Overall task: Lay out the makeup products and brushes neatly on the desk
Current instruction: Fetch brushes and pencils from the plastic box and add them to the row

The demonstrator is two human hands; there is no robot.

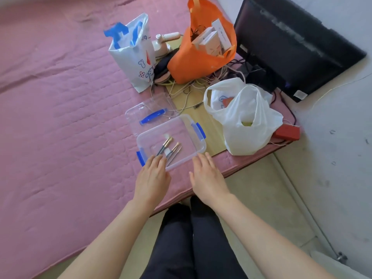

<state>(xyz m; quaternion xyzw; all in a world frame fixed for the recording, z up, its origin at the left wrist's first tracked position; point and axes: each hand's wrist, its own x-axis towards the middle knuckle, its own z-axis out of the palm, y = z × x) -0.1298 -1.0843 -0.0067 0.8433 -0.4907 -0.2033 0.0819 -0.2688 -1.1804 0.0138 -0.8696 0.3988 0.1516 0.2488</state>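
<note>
While we are reaching toward the clear plastic box (171,141), both hands are hovering at its near rim with fingers straight and relaxed, holding nothing. Our left hand (152,178) is touching or nearly touching the near-left edge, close to the brush handles; our right hand (207,178) is sitting just beside the near-right corner. We judge that we are steadying the box so the brushes can be lifted out.

The makeup brushes (169,149) are lying loose in the bottom of the box, bunched together and angled, with their heads pointing far and right. The box is resting on the pink bed cover (60,117), at the edge of a pale wooden board (203,121). Its lid (149,113), with a blue handle, is lying just beyond, partly under the box.

Farther off, an orange bag (193,63) of cartons, a white printed bag (132,55) and a white plastic bag (245,119) are crowding the board, with tangled cables (193,85) between them and a black monitor (291,43) at the far right. That clutter is leaving little bare space for laying things out neatly.
</note>
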